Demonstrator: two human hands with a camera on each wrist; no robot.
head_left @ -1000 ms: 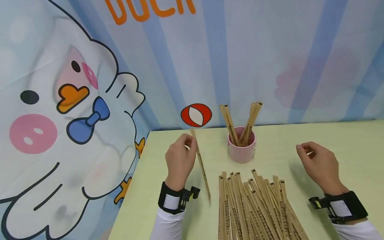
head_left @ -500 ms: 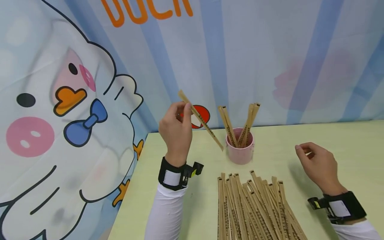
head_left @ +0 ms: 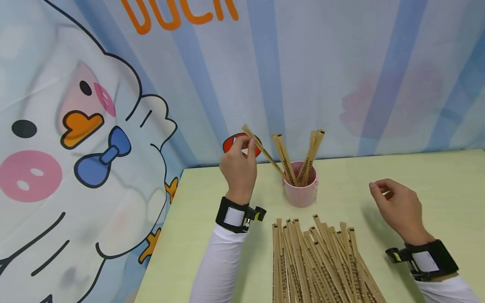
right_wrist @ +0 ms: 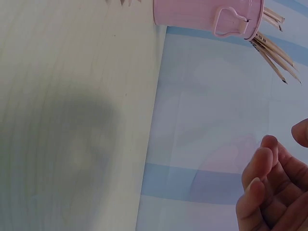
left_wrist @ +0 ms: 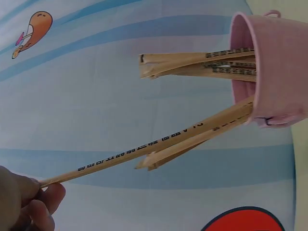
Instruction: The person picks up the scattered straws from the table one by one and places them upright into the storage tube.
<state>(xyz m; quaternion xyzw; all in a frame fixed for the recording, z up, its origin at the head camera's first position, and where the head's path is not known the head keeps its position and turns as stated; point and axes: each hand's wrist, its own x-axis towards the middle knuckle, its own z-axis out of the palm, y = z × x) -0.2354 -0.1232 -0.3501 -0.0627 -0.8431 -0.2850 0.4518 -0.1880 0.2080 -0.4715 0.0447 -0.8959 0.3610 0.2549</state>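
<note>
My left hand [head_left: 238,170] pinches the upper end of a slim packet of paper-wrapped chopsticks [head_left: 268,155], brown with black print. The packet slants down to the right. In the left wrist view, its lower end reaches into the mouth of a pink bucket [left_wrist: 284,67], beside other wrapped chopsticks [left_wrist: 197,65] leaning there in two bunches. To the right of the bucket, my right hand [head_left: 399,208] hovers over the table with loosely curled fingers and holds nothing. The right wrist view shows a gap between thumb and fingers [right_wrist: 255,192].
A large pile of wrapped chopsticks [head_left: 322,261] lies in front of the bucket, lengthwise on the pale yellow table [head_left: 178,252]. Behind the table hangs a blue striped cloth [head_left: 303,75] with a cartoon duck on the left.
My left hand has lifted the wrapped chopsticks off the table, tilted them, and carried them right until the lower end entered the bucket's mouth. The right hand has stayed nearly still.
</note>
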